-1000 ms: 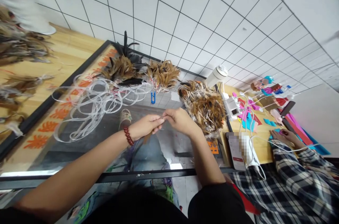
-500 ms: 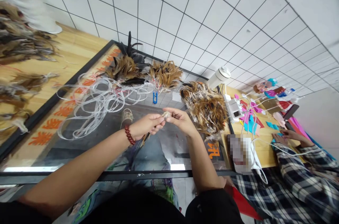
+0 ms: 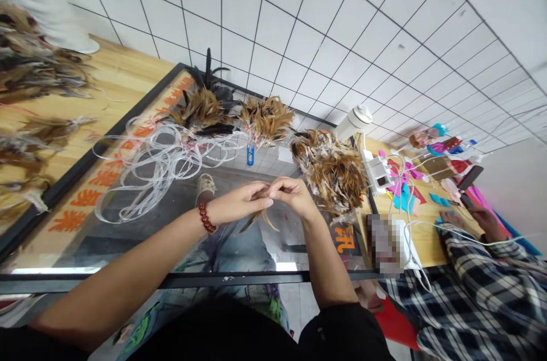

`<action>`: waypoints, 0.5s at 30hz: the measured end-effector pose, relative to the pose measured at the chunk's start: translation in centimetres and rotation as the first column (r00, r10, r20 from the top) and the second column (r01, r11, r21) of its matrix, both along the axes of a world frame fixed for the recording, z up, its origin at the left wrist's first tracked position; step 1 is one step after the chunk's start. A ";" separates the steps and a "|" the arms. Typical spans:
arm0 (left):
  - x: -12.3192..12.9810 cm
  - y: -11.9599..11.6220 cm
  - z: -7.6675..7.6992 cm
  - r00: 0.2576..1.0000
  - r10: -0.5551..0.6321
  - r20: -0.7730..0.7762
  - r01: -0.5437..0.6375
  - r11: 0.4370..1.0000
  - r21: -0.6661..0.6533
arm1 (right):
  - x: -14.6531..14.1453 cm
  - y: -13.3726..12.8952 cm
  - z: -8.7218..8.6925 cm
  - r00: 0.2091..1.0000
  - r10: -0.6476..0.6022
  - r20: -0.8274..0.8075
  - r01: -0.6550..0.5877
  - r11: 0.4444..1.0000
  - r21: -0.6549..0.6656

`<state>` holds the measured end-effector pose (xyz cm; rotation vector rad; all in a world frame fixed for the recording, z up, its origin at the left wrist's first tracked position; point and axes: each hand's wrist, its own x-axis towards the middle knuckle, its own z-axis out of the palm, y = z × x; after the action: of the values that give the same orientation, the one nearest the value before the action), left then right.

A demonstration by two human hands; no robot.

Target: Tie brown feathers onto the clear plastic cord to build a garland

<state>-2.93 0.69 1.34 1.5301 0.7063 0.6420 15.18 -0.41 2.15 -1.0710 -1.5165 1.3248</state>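
My left hand (image 3: 241, 200), with a red bead bracelet at the wrist, is closed on a few brown feathers (image 3: 267, 218) whose tips hang below the fingers. Its fingertips meet those of my right hand (image 3: 293, 195), which is pinched at the upper end of the same feathers. Both hands are over the glass-topped table. Beyond them lie a tan feather bundle (image 3: 267, 116), a small blue tool (image 3: 250, 155) and a big brown feather pile (image 3: 333, 170). Coiled clear strip (image 3: 166, 161) spreads beyond my left forearm.
A white bottle (image 3: 356, 120) and a power strip (image 3: 378, 173) with cables stand at the right. Farther right, a person in a checked shirt (image 3: 465, 270) holds a phone. More feathers (image 3: 38, 76) and a white spool (image 3: 38, 2) are at the left.
The feathers now show spread below my left hand, and my left fingers are more stretched over them. The other person's hand has moved and now holds the phone.
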 end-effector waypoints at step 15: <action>0.4 -0.4 -0.6 0.992 0.101 -0.081 -0.103 0.994 -0.027 | -1.1 0.0 -1.2 0.959 -0.166 0.232 0.122 0.974 0.194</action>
<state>-2.57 0.25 0.78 1.5042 0.8562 0.6459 14.08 -0.37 0.90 -1.2401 -1.6681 0.9633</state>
